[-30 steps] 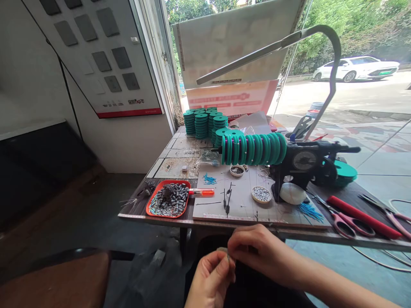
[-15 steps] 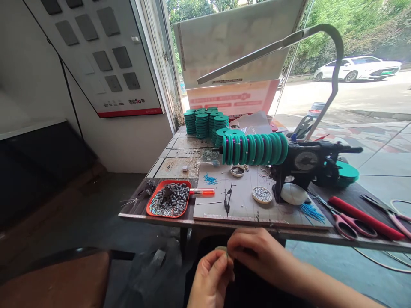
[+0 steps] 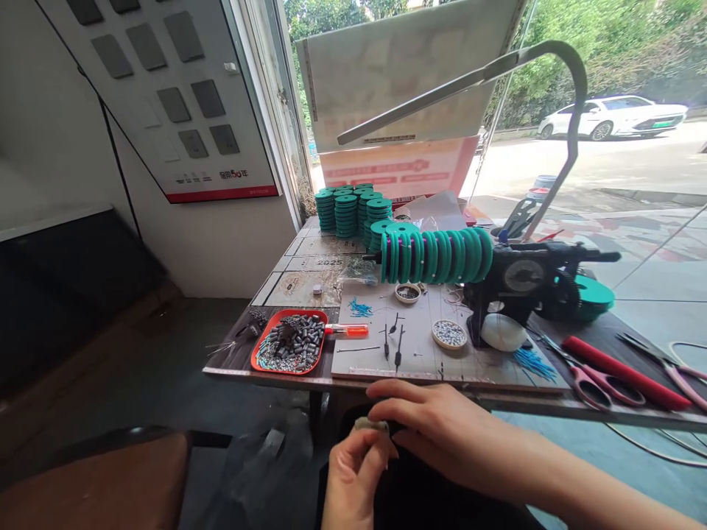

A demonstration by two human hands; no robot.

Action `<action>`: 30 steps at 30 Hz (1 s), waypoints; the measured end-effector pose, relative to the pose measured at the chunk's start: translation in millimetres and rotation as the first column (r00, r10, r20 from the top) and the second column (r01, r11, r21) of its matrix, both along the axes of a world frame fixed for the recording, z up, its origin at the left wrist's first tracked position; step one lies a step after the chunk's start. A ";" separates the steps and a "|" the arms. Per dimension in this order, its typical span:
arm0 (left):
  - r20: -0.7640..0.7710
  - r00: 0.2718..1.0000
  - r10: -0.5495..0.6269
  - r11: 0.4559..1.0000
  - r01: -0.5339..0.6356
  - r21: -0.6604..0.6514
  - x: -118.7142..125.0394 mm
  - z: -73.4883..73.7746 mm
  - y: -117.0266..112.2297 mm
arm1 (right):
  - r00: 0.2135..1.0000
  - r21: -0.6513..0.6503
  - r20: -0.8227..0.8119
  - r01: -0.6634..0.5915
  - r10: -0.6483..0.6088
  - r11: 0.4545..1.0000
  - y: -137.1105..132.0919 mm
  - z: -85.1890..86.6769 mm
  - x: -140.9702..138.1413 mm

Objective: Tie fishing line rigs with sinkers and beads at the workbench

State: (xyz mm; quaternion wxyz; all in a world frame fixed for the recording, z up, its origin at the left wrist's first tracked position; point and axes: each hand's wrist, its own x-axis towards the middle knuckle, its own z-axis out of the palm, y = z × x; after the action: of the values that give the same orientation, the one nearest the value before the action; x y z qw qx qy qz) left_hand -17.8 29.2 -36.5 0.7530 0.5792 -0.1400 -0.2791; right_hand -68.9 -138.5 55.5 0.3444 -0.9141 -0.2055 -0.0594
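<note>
Below the table's front edge, my left hand (image 3: 356, 471) pinches a small greyish piece (image 3: 371, 425) between thumb and fingertips. My right hand (image 3: 436, 434) lies just to its right with fingers stretched toward the left, touching the same piece. What the right hand's fingers grip, if anything, is too small to make out. Just above the hands lies a pale work board (image 3: 425, 346) with thin black pins and a blue tuft.
An orange tray (image 3: 287, 343) of small metal sleeves sits at front left. A black winder (image 3: 524, 283) carries a row of green spools (image 3: 436, 255); more spools (image 3: 350, 210) are stacked behind. Scissors (image 3: 602, 383), a red bar (image 3: 624, 374) and two bead dishes lie on the table. A brown stool (image 3: 93, 478) stands at lower left.
My right hand's fingers have stretched out and slid left over the piece. My left hand has dropped slightly.
</note>
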 end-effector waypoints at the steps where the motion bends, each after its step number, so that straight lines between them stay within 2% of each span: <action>1: 0.012 1.000 -0.008 1.000 0.008 0.012 1.2 -1.1 1.1 | 1.000 -0.015 -0.007 -0.013 0.013 1.000 0.1 -0.9 1.7; 4: 0.034 0.999 0.021 0.999 -0.023 0.048 2.9 -1.9 2.2 | 1.000 -0.067 0.009 -0.019 0.020 0.998 1.1 -6.6 5.3; 9: 0.059 0.995 0.081 0.984 -0.089 0.152 1.0 8.3 0.3 | 0.993 -0.100 0.114 0.015 -0.003 0.995 3.3 -14.6 5.3; 12: 0.038 0.999 0.037 0.988 -0.043 0.147 -0.1 9.6 0.9 | 0.994 0.009 0.105 0.027 -0.028 1.000 2.8 -19.9 4.0; 15: 0.044 0.999 -0.002 0.997 -0.002 0.082 -0.6 3.1 2.5 | 0.998 0.150 0.045 0.030 -0.038 0.988 1.3 -25.1 2.8; 18: 0.047 0.998 -0.034 0.998 0.031 0.052 -0.9 -4.4 3.3 | 0.999 0.218 0.013 0.036 -0.039 0.975 0.4 -27.2 1.2; 25: -0.036 0.999 -0.021 1.000 0.020 -0.021 -1.9 -10.2 -0.1 | 0.998 0.198 0.039 0.036 -0.044 0.980 0.8 -32.2 -2.5; 30: 0.037 0.999 -0.038 0.998 0.037 0.047 -2.9 -7.2 -2.1 | 0.997 0.220 0.050 0.046 -0.058 0.974 -2.3 -35.4 -5.9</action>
State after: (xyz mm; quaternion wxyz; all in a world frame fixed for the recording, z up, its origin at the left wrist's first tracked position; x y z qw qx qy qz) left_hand -20.7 27.2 -43.7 0.7311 0.5991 -0.1586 -0.2852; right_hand -74.8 -140.8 20.1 0.4353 -0.8737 -0.1834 -0.1161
